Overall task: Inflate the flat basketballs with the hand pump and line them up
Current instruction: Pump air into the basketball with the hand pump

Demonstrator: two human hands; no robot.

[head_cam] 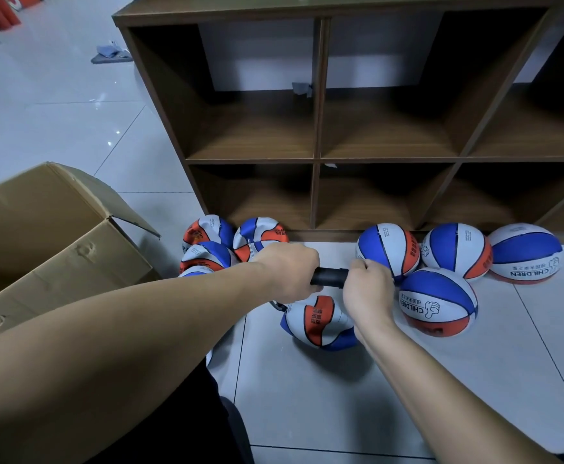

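**Both Hands on the Pump as One More Ball Fills**

A person's left hand (285, 272) and right hand (369, 289) each curl tightly around the black cylindrical handle of a hand pump (329, 277), knuckles up, the two fists set just apart on the bar. Both forearms reach forward and down, wrists level. Directly beneath the fists sits the blue, white and orange rubber basketball being pumped (321, 321), partly dimpled and apparently not yet full. The pump's body is hidden behind the hands.

To do this stroke well, the handle probably wants pushing straight down, weight even across both fists, so the needle does not bend in the valve.

Just right of the right hand, four round, firm basketballs (454, 249) rest near the foot of a brown wooden cubby shelf (317, 159). Beyond the left hand lies a cluster of crumpled flat basketballs (207, 254), with an open brown cardboard box (56, 236) farther left.
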